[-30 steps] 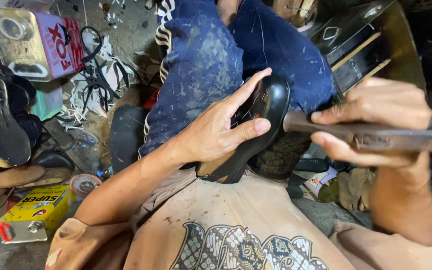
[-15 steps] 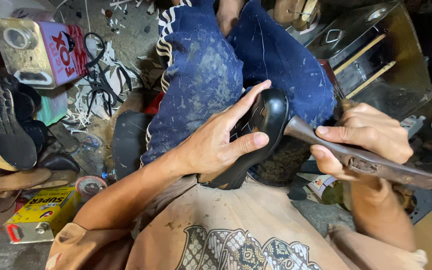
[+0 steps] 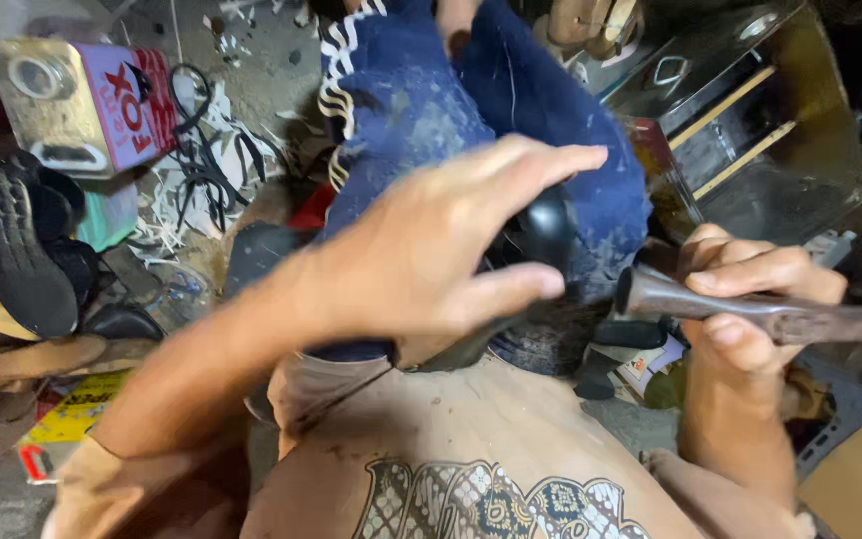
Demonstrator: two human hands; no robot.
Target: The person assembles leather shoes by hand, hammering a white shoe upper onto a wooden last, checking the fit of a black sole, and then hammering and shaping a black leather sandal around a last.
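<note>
A black shoe rests on my lap against my blue trousers. My left hand covers most of the shoe, fingers spread and blurred; whether it grips the shoe I cannot tell. My right hand is closed around a dark metal tool with a thick handle, its rounded end just right of the shoe.
A square metal can with a pink side stands at the upper left. Dark shoe soles and scraps lie on the left floor. A yellow tin sits at lower left, a dark metal box at upper right.
My left hand has lifted toward the camera and now hides most of the shoe. The tool's end has drawn back a little from the shoe to the right.
</note>
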